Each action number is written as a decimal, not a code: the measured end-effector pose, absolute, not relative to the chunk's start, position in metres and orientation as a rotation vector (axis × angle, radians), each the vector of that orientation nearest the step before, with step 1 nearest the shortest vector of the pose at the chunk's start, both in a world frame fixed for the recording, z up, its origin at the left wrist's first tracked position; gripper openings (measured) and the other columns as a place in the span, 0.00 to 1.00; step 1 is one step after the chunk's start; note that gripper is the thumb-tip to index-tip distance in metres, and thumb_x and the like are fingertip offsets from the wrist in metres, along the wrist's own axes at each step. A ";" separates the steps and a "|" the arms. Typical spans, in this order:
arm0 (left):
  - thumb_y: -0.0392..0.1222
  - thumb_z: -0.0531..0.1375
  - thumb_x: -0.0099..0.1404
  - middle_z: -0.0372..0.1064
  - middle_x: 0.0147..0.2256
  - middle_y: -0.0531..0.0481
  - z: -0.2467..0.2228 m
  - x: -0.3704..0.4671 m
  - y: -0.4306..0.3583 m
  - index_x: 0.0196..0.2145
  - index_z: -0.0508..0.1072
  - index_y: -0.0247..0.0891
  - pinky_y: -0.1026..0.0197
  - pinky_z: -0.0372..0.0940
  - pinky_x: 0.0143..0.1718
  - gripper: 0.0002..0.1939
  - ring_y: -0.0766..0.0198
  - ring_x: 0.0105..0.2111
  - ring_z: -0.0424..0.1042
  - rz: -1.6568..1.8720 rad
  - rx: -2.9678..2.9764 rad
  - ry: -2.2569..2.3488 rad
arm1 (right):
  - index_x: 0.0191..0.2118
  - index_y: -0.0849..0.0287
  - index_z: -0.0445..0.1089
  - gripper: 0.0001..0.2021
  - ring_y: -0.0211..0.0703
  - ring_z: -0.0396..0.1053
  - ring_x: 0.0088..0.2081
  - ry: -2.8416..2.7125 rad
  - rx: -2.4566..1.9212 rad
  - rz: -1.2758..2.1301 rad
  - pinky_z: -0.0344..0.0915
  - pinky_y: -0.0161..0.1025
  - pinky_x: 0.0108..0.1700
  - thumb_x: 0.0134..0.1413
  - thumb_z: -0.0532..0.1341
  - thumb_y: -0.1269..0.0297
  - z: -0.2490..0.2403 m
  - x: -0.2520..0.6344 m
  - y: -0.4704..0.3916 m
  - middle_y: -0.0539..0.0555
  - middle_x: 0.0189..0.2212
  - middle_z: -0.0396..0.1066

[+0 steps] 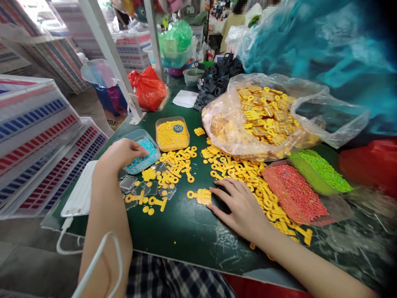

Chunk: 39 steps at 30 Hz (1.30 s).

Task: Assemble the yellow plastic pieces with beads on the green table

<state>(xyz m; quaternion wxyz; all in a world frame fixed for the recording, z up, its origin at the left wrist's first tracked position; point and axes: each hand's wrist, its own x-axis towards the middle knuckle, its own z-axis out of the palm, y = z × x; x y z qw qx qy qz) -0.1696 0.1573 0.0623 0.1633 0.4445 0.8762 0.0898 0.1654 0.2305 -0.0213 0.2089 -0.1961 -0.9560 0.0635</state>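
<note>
Watching head view: my left hand (pixel 122 152) has bunched fingertips in blue beads (pixel 148 145) of clear tub (pixel 132 135); whether they pinch any, I cannot tell. My right hand (pixel 238 203) is open, fingers spread, thumb and forefinger at right edge of yellow piece (pixel 204 196) flat on green table (pixel 186 236). Yellow beads (pixel 170 136) sit beside blue ones. Loose yellow parts (pixel 175 165) lie nearby.

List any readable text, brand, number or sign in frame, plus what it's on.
No text I can read with certainty.
Yellowish patch below the blue bag: character-like marks, too small and blurred.
Round disc on the yellow beads: a curled light mark, too small to make out.
</note>
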 end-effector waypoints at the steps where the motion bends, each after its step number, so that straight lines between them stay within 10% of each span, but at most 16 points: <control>1: 0.55 0.60 0.58 0.73 0.24 0.51 0.067 -0.165 0.158 0.31 0.79 0.40 0.59 0.60 0.30 0.16 0.59 0.27 0.68 0.230 1.290 2.547 | 0.46 0.59 0.74 0.14 0.54 0.67 0.51 -2.653 -0.551 0.191 0.65 0.53 0.52 0.61 0.59 0.56 -0.020 0.165 0.231 0.60 0.47 0.73; 13: 0.45 0.59 0.67 0.79 0.34 0.48 0.049 -0.047 0.202 0.35 0.81 0.40 0.58 0.62 0.46 0.11 0.59 0.38 0.74 0.289 2.108 1.735 | 0.42 0.57 0.75 0.14 0.53 0.64 0.51 -2.576 -0.691 0.215 0.62 0.50 0.51 0.58 0.62 0.53 -0.019 0.163 0.237 0.57 0.47 0.73; 39: 0.44 0.62 0.65 0.80 0.36 0.50 0.029 -0.043 0.213 0.36 0.82 0.43 0.62 0.63 0.42 0.08 0.61 0.37 0.74 0.225 2.020 1.597 | 0.43 0.55 0.76 0.14 0.50 0.65 0.49 -2.605 -0.680 0.210 0.62 0.48 0.50 0.59 0.61 0.52 -0.018 0.165 0.236 0.56 0.45 0.75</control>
